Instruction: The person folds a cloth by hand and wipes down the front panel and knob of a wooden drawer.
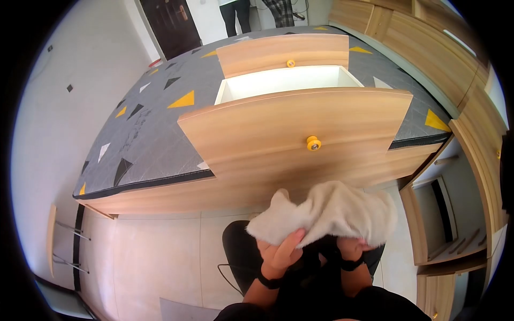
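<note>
A cream plush cloth (342, 208) is bunched above my lap. My left hand (281, 252) grips its near left edge, thumb on top. At the lower right edge of the cloth, my right hand (352, 248) has its fingers closed on it, partly covered by the folds. Just beyond the cloth stands a wood-grain drawer (257, 128) with a yellow knob (314, 143) on its front and a white interior. Behind it is a second drawer front (257, 55) with a similar knob (290, 63). Both rest on the bed.
The mattress (155, 123) is grey with yellow, black and white triangles. To the right, a wooden cabinet (420, 227) has an open drawer bay. Two people's legs (235, 16) show near the dark door (170, 24). A board with metal legs (52, 241) leans at the left wall.
</note>
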`<state>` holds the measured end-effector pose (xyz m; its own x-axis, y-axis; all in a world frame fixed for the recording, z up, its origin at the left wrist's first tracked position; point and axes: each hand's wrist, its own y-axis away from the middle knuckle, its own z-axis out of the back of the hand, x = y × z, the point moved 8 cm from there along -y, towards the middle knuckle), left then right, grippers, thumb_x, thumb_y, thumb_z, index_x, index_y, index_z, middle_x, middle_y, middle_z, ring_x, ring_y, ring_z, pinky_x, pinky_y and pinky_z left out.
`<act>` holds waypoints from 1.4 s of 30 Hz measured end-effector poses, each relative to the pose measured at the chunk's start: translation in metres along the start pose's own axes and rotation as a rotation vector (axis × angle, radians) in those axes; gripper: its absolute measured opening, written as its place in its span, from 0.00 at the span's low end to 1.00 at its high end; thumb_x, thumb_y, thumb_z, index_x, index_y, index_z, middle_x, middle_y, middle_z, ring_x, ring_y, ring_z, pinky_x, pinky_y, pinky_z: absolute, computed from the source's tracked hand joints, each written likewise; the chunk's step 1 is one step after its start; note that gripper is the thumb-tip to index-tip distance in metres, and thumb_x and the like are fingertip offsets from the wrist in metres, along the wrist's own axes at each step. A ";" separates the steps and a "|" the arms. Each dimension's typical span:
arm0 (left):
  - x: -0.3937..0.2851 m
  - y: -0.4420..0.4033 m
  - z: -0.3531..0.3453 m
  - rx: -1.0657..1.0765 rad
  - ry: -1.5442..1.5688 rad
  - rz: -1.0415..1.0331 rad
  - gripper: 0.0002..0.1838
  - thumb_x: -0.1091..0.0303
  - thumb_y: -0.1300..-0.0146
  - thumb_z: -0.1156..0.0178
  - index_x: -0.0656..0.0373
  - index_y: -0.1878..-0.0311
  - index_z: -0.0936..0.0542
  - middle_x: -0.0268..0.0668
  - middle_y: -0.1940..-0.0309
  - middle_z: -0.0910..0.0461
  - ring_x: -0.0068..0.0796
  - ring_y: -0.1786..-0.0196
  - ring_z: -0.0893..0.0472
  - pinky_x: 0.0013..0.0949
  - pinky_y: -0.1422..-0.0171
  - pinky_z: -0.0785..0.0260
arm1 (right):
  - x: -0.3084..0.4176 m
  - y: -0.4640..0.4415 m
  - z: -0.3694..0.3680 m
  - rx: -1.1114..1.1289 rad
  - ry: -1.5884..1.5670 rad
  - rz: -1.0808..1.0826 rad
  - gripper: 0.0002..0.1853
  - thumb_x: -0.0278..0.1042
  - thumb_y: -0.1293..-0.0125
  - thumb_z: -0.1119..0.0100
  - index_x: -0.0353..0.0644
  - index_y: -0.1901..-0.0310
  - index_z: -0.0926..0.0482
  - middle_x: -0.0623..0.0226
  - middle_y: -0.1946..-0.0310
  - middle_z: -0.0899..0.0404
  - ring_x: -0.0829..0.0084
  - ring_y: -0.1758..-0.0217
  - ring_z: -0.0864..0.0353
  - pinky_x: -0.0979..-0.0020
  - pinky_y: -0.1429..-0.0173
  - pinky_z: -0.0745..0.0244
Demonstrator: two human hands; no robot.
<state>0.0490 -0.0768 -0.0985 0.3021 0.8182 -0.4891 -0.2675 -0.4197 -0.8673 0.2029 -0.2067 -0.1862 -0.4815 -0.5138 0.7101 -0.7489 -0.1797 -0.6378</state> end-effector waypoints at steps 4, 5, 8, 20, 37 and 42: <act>-0.013 -0.020 -0.005 0.000 -0.239 -0.307 0.18 0.72 0.40 0.47 0.63 0.46 0.29 0.57 0.54 0.23 0.56 0.52 0.21 0.50 0.43 0.33 | 0.039 -0.032 -0.003 0.122 0.556 0.347 0.22 0.44 0.37 0.46 0.36 0.47 0.25 0.54 0.46 0.26 0.58 0.42 0.29 0.61 0.36 0.38; -0.004 -0.026 -0.011 -0.034 -0.266 -0.307 0.20 0.67 0.39 0.48 0.68 0.45 0.30 0.57 0.53 0.23 0.58 0.51 0.22 0.49 0.42 0.33 | 0.079 -0.068 -0.049 0.127 0.441 0.407 0.13 0.26 0.48 0.45 0.38 0.60 0.19 0.56 0.59 0.20 0.55 0.53 0.22 0.58 0.43 0.31; 0.019 -0.061 -0.038 -0.035 -0.360 -0.279 0.25 0.73 0.45 0.41 0.70 0.43 0.29 0.51 0.52 0.22 0.51 0.49 0.24 0.42 0.41 0.37 | 0.090 -0.106 -0.087 0.130 0.643 0.512 0.15 0.28 0.50 0.36 0.36 0.58 0.20 0.53 0.61 0.20 0.52 0.58 0.21 0.63 0.51 0.28; 0.058 -0.056 -0.071 -0.034 -0.247 -0.180 0.21 0.82 0.43 0.45 0.67 0.44 0.26 0.50 0.55 0.20 0.47 0.51 0.23 0.39 0.42 0.37 | 0.027 -0.117 -0.089 -0.025 0.380 0.299 0.09 0.20 0.48 0.36 0.33 0.63 0.18 0.59 0.67 0.17 0.66 0.67 0.19 0.70 0.63 0.26; 0.092 -0.001 -0.074 -0.129 -0.317 0.086 0.22 0.79 0.40 0.46 0.61 0.41 0.26 0.41 0.70 0.21 0.34 0.69 0.27 0.32 0.61 0.34 | -0.031 -0.066 -0.063 -0.171 0.373 0.225 0.02 0.20 0.47 0.41 0.33 0.72 0.20 0.58 0.81 0.23 0.66 0.79 0.22 0.71 0.71 0.29; 0.107 0.051 -0.089 -0.001 -0.300 0.077 0.21 0.82 0.43 0.47 0.65 0.44 0.24 0.47 0.76 0.23 0.42 0.77 0.30 0.38 0.70 0.37 | -0.090 -0.016 -0.033 -0.101 0.457 -0.117 0.06 0.20 0.48 0.40 0.31 0.79 0.25 0.57 0.86 0.29 0.71 0.84 0.29 0.71 0.76 0.35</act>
<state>0.1491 -0.0458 -0.2033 -0.0025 0.8635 -0.5043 -0.2784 -0.4850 -0.8290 0.2430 -0.1302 -0.2301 -0.5251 -0.0698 0.8482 -0.8396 -0.1207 -0.5297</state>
